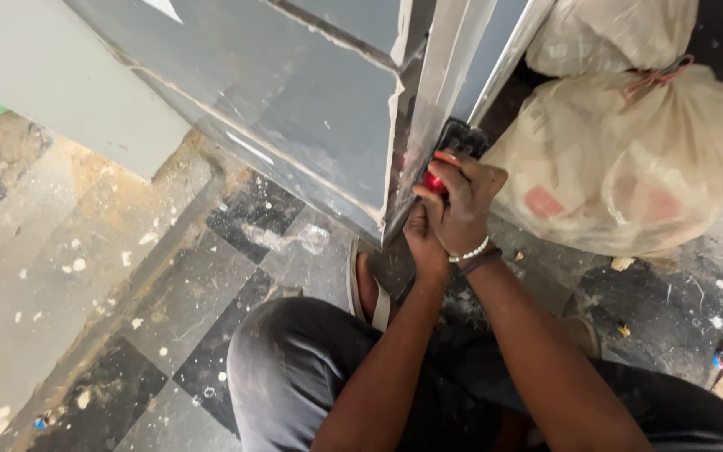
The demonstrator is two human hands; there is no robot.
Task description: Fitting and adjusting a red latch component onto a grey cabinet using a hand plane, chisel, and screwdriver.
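Right hand (pixel 462 201) is gripping a red-handled tool (pixel 435 181), fingers wrapped tight, pressing it vs the bottom edge of the grey door (pixel 294 109). Left hand (pixel 424 243) is sitting just under it, grip hidden, can't tell. Tied plastic sack (pixel 629 159) is leaning nearby.

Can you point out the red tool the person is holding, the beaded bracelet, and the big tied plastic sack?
Small red tool (pixel 434 182), head view, its red body.
White beaded bracelet (pixel 471 251), head view, the beads.
Large translucent plastic sack (pixel 629 167), head view, its bulging side.
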